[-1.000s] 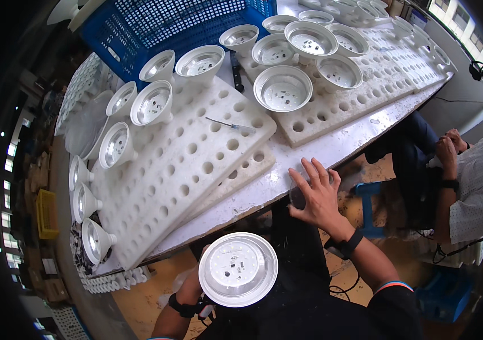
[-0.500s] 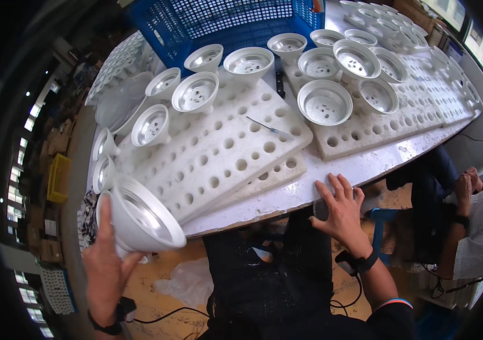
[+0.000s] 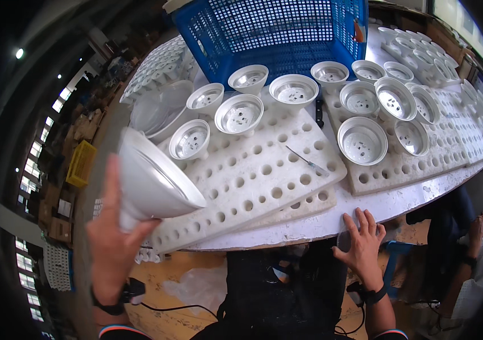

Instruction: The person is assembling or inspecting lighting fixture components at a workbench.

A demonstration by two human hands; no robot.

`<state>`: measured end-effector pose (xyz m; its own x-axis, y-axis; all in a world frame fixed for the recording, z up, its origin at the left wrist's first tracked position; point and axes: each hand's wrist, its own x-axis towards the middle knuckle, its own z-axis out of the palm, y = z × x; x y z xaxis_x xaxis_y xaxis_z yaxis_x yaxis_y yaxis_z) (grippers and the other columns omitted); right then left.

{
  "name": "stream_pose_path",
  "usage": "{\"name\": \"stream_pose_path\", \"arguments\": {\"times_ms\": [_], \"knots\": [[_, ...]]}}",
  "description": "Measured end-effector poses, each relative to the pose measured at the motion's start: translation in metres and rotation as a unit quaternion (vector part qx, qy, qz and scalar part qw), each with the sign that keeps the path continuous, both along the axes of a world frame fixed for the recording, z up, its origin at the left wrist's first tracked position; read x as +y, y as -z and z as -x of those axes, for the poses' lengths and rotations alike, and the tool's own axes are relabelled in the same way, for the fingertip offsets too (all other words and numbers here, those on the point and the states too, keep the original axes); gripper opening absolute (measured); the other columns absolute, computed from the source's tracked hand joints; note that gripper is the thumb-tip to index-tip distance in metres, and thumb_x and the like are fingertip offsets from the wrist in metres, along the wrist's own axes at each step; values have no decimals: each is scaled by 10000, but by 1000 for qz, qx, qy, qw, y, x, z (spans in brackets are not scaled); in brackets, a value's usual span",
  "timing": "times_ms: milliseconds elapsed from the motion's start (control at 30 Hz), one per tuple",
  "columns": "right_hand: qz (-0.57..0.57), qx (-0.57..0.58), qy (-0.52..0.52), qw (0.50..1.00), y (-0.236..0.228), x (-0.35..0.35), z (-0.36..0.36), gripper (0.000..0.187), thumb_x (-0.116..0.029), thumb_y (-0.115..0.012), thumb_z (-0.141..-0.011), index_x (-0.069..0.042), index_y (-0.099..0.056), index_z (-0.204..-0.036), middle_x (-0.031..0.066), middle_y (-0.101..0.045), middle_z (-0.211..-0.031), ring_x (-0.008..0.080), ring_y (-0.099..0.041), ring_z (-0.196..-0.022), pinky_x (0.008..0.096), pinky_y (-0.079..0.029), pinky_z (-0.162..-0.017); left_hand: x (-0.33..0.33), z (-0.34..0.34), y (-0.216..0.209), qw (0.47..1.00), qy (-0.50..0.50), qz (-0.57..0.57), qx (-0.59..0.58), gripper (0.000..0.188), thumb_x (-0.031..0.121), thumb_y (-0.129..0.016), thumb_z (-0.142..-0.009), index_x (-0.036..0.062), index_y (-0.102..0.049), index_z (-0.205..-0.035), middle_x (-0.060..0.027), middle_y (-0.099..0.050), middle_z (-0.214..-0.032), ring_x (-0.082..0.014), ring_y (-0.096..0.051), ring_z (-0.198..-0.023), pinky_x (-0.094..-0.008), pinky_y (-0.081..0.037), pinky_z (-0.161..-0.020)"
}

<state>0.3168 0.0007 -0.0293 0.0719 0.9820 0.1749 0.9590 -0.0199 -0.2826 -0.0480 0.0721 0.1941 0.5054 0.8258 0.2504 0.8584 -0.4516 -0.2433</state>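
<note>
My left hand (image 3: 114, 243) grips a white bowl-shaped lamp housing (image 3: 148, 181), thumb under it and fingers along its outer side. The housing is tilted, its wide rim facing right, and hangs over the left end of a white foam board (image 3: 224, 187) with rows of holes. My right hand (image 3: 364, 249) rests at the table's front edge with fingers spread. A clear curved shape shows beside its thumb, too faint to name. Several similar housings, such as one (image 3: 239, 115) with small slots in its base, stand along the board's far side. A thin screwdriver (image 3: 307, 161) lies on the board.
A blue plastic crate (image 3: 275, 59) stands at the back. More housings (image 3: 362, 140) sit on a second holed board (image 3: 400, 170) to the right. Clear plastic covers (image 3: 162, 107) lie at the far left. Another person's hands (image 3: 482, 224) are at the right.
The view has shifted, so the table appears lower and farther right. My left hand has raised the housing and tilted it. My right hand stays at the table edge.
</note>
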Motion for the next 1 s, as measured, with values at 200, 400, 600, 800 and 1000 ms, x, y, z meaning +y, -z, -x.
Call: {"name": "stream_pose_path", "arguments": {"times_ms": [200,400,600,800,1000], "knots": [[14,-7,0,1000,-2,-2,-6,883,-343,-825,-501,-167,-521,-1310,144,-410,-1404,330,-322,-1341,561,-233,-1017,3,2,-2,973,-79,167,137,921,363,-789,-687,175,-335,-1467,-169,-674,-919,-290,-673,-665,-354,-510,-527],[33,-7,-1,999,7,-1,-3,908,-362,-821,-502,-150,-499,-1325,157,-398,-1414,330,-303,-1352,567,-215,-1019,-13,59,108,949,-145,267,-78,670,315,-787,-725,11,-491,-1244,-212,-665,-902,-390,-664,-708,-447,-546,-627],[29,16,45,998,6,-2,-2,888,-335,-745,-531,-128,-470,-1350,177,-351,-1452,352,-315,-1350,541,-222,-1045,-29,71,133,827,-170,283,-456,561,173,-779,-773,36,-506,-1243,-84,-622,-1136,-199,-588,-1076,-346,-475,-921],[-22,290,21,957,-27,3,10,851,-334,-681,-622,-71,-427,-1391,184,-328,-1475,360,-339,-1348,458,-263,-1103,-84,74,202,506,-139,208,-825,540,31,-719,-804,40,-479,-1288,-82,-597,-1172,-186,-606,-1030,-333,-552,-858],[64,381,-37,922,-41,9,59,868,-341,-715,-628,-28,-426,-1384,182,-354,-1451,330,-346,-1354,434,-248,-1122,-96,78,205,616,-94,249,-741,756,349,-825,-725,41,-460,-1310,-93,-615,-1101,-219,-606,-997,-409,-507,-859]]}}
